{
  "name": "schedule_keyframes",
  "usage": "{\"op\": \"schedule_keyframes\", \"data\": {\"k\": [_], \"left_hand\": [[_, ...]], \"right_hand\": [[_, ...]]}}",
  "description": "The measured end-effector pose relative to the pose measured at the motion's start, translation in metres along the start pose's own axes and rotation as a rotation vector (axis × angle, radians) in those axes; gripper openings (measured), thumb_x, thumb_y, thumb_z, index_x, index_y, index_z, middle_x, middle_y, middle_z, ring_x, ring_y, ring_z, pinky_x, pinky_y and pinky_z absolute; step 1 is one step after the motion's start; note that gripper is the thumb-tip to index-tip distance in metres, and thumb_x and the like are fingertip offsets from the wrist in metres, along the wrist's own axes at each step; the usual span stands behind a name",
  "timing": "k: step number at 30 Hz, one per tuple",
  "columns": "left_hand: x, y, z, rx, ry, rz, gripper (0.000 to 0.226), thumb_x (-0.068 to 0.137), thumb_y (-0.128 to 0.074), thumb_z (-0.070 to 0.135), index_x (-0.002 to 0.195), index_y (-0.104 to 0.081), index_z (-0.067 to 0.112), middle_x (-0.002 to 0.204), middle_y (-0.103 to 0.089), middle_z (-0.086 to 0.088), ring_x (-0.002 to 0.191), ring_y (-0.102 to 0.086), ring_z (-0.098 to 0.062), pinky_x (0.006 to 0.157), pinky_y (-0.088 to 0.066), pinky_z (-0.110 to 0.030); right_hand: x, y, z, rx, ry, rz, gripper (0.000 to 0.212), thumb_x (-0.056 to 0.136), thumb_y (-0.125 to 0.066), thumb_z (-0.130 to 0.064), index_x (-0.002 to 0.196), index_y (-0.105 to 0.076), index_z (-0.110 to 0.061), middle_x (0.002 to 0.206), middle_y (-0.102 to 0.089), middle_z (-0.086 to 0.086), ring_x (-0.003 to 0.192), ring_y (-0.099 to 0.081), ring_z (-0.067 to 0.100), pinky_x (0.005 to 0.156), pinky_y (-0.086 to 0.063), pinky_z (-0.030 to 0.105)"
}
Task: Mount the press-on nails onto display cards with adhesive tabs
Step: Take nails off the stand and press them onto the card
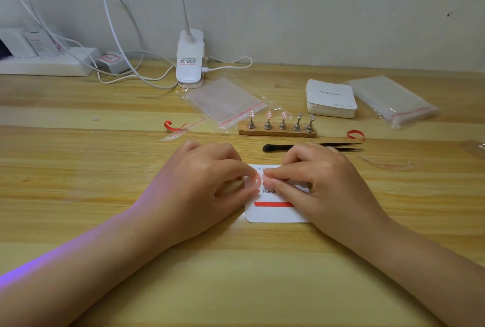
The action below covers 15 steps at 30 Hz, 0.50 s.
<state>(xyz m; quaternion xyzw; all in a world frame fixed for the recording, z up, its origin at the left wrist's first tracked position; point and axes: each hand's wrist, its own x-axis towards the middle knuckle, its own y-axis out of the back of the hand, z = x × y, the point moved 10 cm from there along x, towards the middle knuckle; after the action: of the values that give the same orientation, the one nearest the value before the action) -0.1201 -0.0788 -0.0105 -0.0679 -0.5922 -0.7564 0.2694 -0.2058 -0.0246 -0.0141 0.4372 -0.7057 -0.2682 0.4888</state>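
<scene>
A white display card (273,214) with a red adhesive strip (274,204) lies on the wooden table between my hands. My left hand (199,185) pinches a pink press-on nail (255,181) at the card's upper left. My right hand (317,182) rests over the card's right side, its thumb and forefinger pinched on a second pink nail (267,179) beside the first. Behind the card a wooden stand (277,132) carries several metal pegs; three of them hold pink nails (269,115), two at the right are bare.
Black tweezers (315,146) lie just beyond my right hand. A stack of white cards (331,98) and plastic bags (391,101) sit at the back right, another bag (225,102) by a white clip lamp (189,64). Red peeled strips (355,134) and cables (136,74) lie around.
</scene>
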Motion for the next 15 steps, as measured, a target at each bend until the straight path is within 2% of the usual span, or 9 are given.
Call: {"op": "schedule_keyframes", "data": {"k": [3,6,10,15], "left_hand": [[0.0,0.0,0.001,0.012,-0.003,-0.003,0.029,0.08,-0.051,0.043,0.087,-0.072,0.024,0.081,-0.064,0.01,0.075,-0.051,-0.003,0.071,-0.034,-0.032],[0.001,-0.001,0.001,0.0,-0.009,-0.005,0.029,0.08,-0.051,0.042,0.088,-0.072,0.024,0.081,-0.064,0.011,0.076,-0.051,-0.004,0.071,-0.034,-0.032],[0.001,-0.001,0.0,-0.017,-0.007,-0.008,0.03,0.08,-0.051,0.043,0.088,-0.074,0.024,0.081,-0.065,0.01,0.074,-0.051,-0.005,0.071,-0.035,-0.032],[0.001,-0.001,0.0,-0.024,-0.004,-0.011,0.03,0.081,-0.05,0.042,0.088,-0.073,0.024,0.082,-0.064,0.01,0.075,-0.051,-0.004,0.071,-0.038,-0.034]], "right_hand": [[0.0,-0.001,0.001,0.012,-0.011,-0.004,0.018,0.078,-0.061,-0.032,0.083,-0.075,-0.023,0.067,-0.054,-0.008,0.065,-0.044,0.006,0.066,-0.034,0.02],[0.001,-0.001,-0.001,-0.01,-0.002,-0.016,0.018,0.079,-0.061,-0.031,0.082,-0.076,-0.022,0.066,-0.054,-0.007,0.064,-0.043,0.007,0.06,-0.033,0.024],[0.001,0.0,-0.007,-0.08,0.046,-0.018,0.018,0.081,-0.061,-0.032,0.078,-0.075,-0.022,0.063,-0.052,-0.006,0.061,-0.041,0.01,0.061,-0.032,0.027],[-0.002,0.002,-0.02,-0.227,0.165,-0.022,0.031,0.088,-0.049,-0.029,0.073,-0.073,-0.016,0.064,-0.053,-0.003,0.061,-0.045,0.017,0.06,-0.035,0.029]]}}
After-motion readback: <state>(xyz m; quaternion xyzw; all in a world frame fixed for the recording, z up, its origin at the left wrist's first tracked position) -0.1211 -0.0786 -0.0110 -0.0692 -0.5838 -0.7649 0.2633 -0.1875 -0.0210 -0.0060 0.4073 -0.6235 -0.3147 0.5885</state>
